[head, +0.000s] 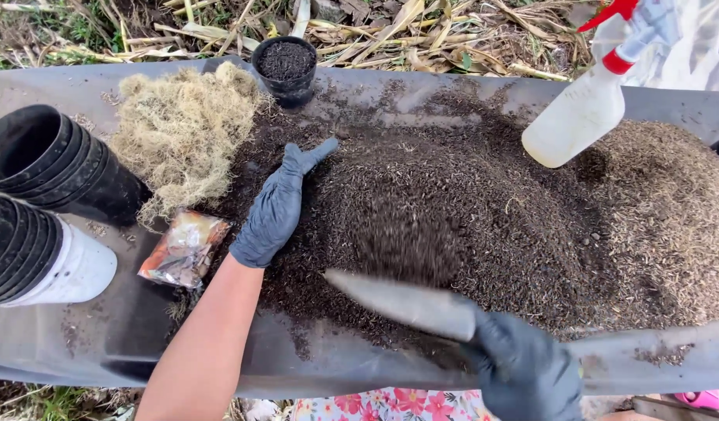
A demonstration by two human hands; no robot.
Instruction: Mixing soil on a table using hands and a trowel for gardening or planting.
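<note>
My left hand (275, 210) lies spread flat on the soil heap (484, 210); right hand (523, 366) clenches the trowel (410, 304). Risk: soil flung off the table (86, 343) edge by a fast sweep.
</note>
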